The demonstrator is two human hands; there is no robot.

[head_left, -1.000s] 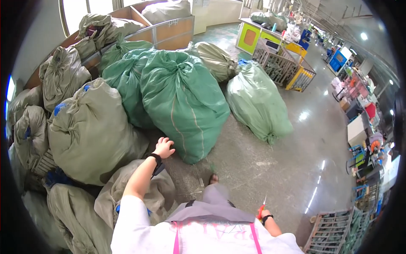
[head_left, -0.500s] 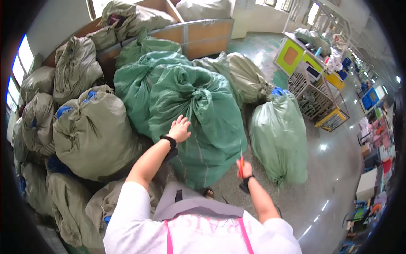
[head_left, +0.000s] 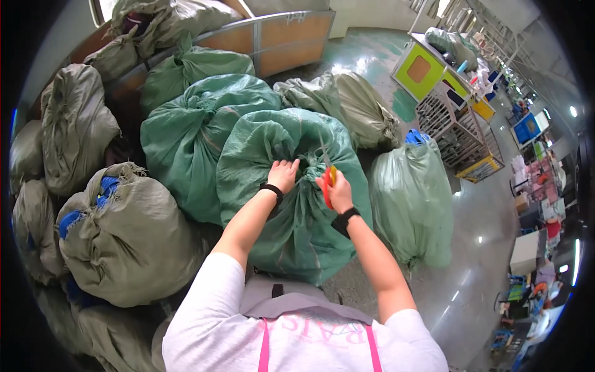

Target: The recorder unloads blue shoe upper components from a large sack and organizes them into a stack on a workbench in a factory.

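Note:
A large green woven sack (head_left: 291, 229) bulges in front of me, its mouth gathered and tied in a knot near the top. At the left side of that gathered neck, my left hand (head_left: 284, 175) closes its fingers on the folded fabric; the fingertips are partly lost in the folds. My right hand (head_left: 338, 193) grips a pair of scissors (head_left: 331, 178) by the red and yellow-orange handles, just right of the knot. The blades point up and away from me, over the top of the sack. Whether they touch the fabric I cannot tell.
Another green sack (head_left: 198, 142) leans against the far left of this one. A pale green sack (head_left: 412, 198) stands at the right, and a grey-green sack (head_left: 124, 242) with blue contents at the left. Metal cage carts (head_left: 449, 124) and a lime-green counter (head_left: 416, 71) stand beyond.
Both hands have moved forward to the tied neck of the green sack. The scissors came up and inward from the right side; the left hand went from open to closed on the fabric.

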